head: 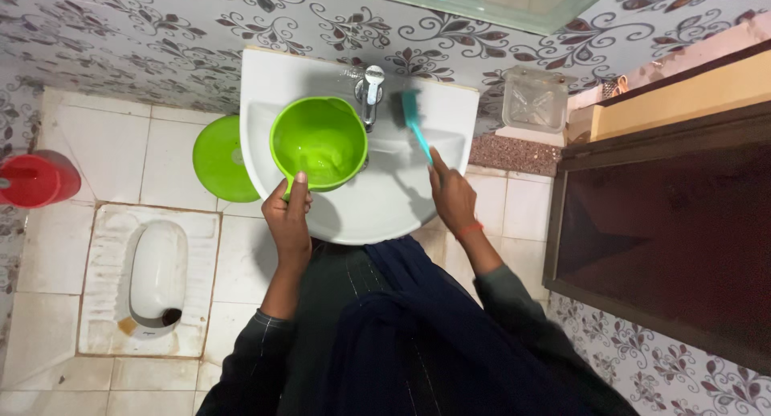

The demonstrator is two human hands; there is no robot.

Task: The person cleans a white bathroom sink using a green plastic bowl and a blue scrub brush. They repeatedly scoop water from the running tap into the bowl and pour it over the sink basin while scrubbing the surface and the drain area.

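A bright green mug point(319, 143) with a handle sits tilted over the bowl of the white wash basin point(385, 203), just in front of the chrome tap point(370, 95). Its inside looks wet and glossy; whether any water stands in it cannot be told. The left hand point(287, 215) holds it at the near edge of the basin, fingers curled tight around the handle and the thumb pressed flat against the mug's rim.

To the right of the mug, also over the basin, a teal brush point(415, 123) with a long slim handle points its head toward the back rim beside the tap. The right hand point(452, 197) grips the lower end of that handle with fingers closed round it, forefinger stretched along the shaft. An orange band circles that wrist.

Left of the basin, on the floor below it, lies a round green lid or bucket point(218, 159), partly hidden under the basin's edge. Farther left stands a red container point(36, 179), and nearer the person is a white squat toilet pan point(157, 275) set in the tiled floor. Right of the basin, a clear plastic soap holder point(534, 101) hangs on the patterned wall, empty as far as can be seen.
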